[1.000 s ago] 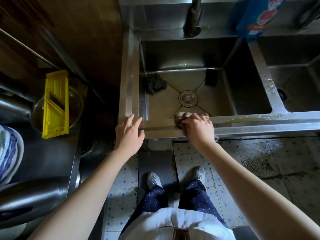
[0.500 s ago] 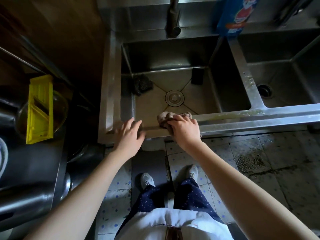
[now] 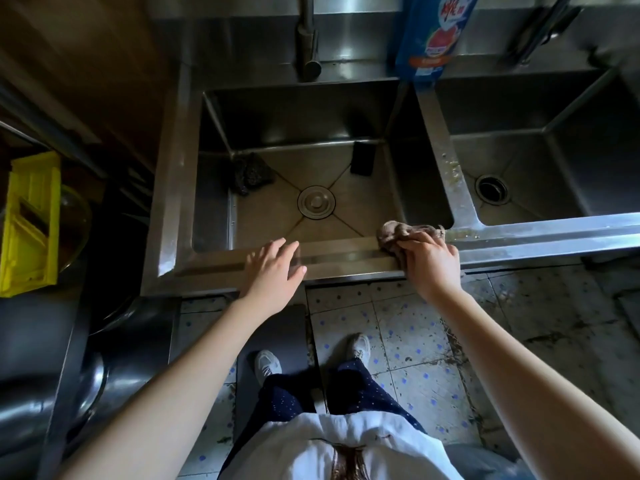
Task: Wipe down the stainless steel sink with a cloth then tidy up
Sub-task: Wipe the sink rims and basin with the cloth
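A double stainless steel sink (image 3: 169, 188) fills the upper view, with a left basin and a right basin. My right hand (image 3: 431, 263) is shut on a crumpled brownish cloth (image 3: 398, 233) and presses it on the front rim, near where the divider between the basins meets it. My left hand (image 3: 275, 268) lies flat on the front rim of the left basin, fingers spread, holding nothing. Wet smears show on the divider (image 3: 450, 168) and on the rim to the right of the cloth.
In the left basin lie a dark scourer (image 3: 251, 173), a black block (image 3: 362, 157) and a drain cover (image 3: 316, 202). A tap (image 3: 308, 39) and a blue detergent bag (image 3: 434, 32) stand at the back. A yellow slicer (image 3: 29, 223) rests on a glass bowl at left.
My right hand has slid the cloth to the right along the front rim, toward the divider. My left hand stays on the rim, now farther from the cloth.
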{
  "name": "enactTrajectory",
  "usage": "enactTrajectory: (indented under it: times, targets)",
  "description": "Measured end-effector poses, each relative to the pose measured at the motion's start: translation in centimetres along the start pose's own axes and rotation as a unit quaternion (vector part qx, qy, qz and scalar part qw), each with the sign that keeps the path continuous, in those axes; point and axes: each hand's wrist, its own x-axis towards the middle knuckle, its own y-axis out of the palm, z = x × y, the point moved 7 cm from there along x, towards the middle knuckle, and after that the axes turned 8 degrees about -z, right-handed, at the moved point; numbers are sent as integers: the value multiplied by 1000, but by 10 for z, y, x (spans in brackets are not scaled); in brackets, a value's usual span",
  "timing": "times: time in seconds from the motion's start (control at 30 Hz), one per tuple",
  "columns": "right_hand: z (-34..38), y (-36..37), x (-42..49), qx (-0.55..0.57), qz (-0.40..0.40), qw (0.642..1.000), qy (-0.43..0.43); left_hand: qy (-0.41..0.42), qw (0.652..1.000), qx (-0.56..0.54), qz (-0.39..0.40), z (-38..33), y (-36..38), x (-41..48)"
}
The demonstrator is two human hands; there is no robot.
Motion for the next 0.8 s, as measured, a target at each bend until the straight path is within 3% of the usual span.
enactTrajectory:
  times: [0.23,0.37,0.63,0.8]
  targets:
    - [49,14,-7,31,27,996,-78,18,1000,18,-2,-22,13,6]
    - [35,6,-4,12,14,992,-124,16,1000,16,-18,-32,16,12]
    - [-79,-17,14,2,-17,999,-32,13,999,32,18,-68,35,25]
    - [-85,-16,17,28,-30,998,-50,1,999,37,28,-90,47,29]
